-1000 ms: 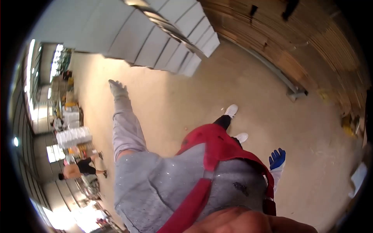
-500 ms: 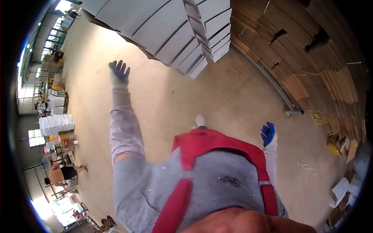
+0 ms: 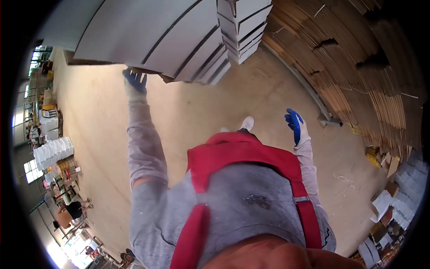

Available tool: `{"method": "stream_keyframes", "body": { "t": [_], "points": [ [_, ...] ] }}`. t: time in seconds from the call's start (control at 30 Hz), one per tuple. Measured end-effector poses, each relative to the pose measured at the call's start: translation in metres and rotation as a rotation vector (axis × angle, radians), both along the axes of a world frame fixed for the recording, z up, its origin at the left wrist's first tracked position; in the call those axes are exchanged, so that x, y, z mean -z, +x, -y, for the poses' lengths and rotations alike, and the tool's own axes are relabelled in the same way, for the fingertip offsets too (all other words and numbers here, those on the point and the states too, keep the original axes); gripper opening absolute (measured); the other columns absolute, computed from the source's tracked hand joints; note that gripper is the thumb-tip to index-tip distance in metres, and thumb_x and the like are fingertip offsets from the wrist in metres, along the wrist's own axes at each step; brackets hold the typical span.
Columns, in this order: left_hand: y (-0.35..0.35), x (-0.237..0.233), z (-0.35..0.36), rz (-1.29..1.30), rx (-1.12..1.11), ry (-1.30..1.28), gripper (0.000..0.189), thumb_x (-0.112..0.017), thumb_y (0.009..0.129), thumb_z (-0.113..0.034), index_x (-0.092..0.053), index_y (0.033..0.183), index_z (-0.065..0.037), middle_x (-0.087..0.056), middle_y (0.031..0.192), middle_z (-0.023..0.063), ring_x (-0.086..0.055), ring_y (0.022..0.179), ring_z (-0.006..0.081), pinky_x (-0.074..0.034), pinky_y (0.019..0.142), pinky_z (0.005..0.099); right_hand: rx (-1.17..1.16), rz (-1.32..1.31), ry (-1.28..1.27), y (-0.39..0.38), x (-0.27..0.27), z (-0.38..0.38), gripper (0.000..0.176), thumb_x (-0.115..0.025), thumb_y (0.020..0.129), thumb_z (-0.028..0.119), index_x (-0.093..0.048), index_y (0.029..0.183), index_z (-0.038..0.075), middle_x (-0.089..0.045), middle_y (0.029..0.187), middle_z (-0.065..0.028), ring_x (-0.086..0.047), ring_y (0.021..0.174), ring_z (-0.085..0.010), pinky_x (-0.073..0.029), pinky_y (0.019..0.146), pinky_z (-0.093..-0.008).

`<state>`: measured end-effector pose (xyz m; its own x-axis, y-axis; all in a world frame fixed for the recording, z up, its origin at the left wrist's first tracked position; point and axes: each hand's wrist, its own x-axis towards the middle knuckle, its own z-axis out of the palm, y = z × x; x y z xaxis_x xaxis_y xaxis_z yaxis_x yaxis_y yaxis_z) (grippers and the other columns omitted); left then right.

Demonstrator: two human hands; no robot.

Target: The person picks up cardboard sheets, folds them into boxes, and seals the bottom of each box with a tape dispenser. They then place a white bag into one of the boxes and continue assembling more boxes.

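Observation:
My left hand, in a blue and white glove, is raised at the near edge of a tall stack of white boxes. Its fingers are apart, and the fingertips meet the stack's lower edge; whether they press on it I cannot tell. My right hand, in a similar glove, hangs over the concrete floor with nothing in it and its fingers partly spread. A white shoe shows below my red apron.
Tall piles of flattened brown cardboard stand at the right behind a metal rail. Plastic strips lie on the floor. Another person is far off at the left, near white stacks.
The white box stack now looms larger and nearer, and my left hand has come up to its edge. My right hand has moved forward and inward. My view has shifted forward.

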<state>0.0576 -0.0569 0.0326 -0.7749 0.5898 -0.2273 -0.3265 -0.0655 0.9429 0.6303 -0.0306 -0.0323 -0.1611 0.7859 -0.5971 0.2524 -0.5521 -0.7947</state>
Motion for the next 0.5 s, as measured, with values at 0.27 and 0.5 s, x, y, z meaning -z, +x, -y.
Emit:
{"method": "stream_keyframes", "body": {
  "t": [0.27, 0.5],
  "points": [
    [-0.072, 0.050, 0.020, -0.316, 0.206, 0.034, 0.048, -0.059, 0.084, -0.020, -0.037, 0.124, -0.006, -0.040, 0.128, 0.0105, -0.041, 0.119, 0.0237, -0.042, 0.091, 0.0389, 0.054, -0.040, -0.085, -0.032, 0.011, -0.035, 0.046, -0.047, 0.089, 0.045, -0.053, 0.123, 0.014, -0.059, 0.110, -0.0064, -0.054, 0.100, -0.0178, -0.038, 0.088, -0.0339],
    [-0.087, 0.077, -0.001, -0.397, 0.367, 0.057, 0.041, -0.056, 0.086, -0.015, -0.042, 0.122, -0.001, -0.048, 0.121, 0.0081, -0.048, 0.108, 0.0189, -0.044, 0.090, 0.0330, 0.123, -0.040, -0.084, -0.065, 0.019, -0.003, 0.045, -0.048, 0.089, 0.043, -0.053, 0.123, 0.013, -0.060, 0.107, -0.0059, -0.054, 0.096, -0.0165, -0.039, 0.084, -0.0309]
  ]
}}
